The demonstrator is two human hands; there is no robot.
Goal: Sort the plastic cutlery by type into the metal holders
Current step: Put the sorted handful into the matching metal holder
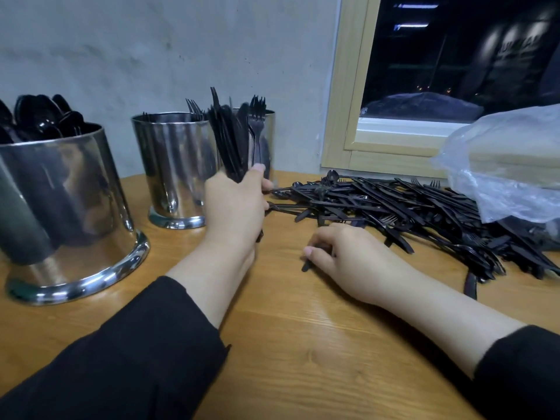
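The pile (403,213) of black plastic cutlery, forks, knives and a few spoons tangled together, lies on the wooden table (288,344); everything else is placed from it. Its right end runs under a clear plastic bag (509,165). At the pile's near left edge the right hand (348,256) rests palm down on the table, fingers curled, pinching one black piece (306,265) against the wood; which type it is cannot be told. Just left of the pile, the left hand (236,207) grips a bundle (233,137) of cutlery held upright, fork tines and knife blades showing at its top. Directly behind that bundle stands a metal holder (268,137), mostly hidden. Further left of the pile is a second holder (174,165) with a few fork tines above its rim. Furthest left and nearest the camera stands the spoon holder (63,207), packed with black spoon bowls. Behind the pile, a wooden window frame (342,116) is set in a grey wall (151,50). Both arms wear black sleeves (136,359).
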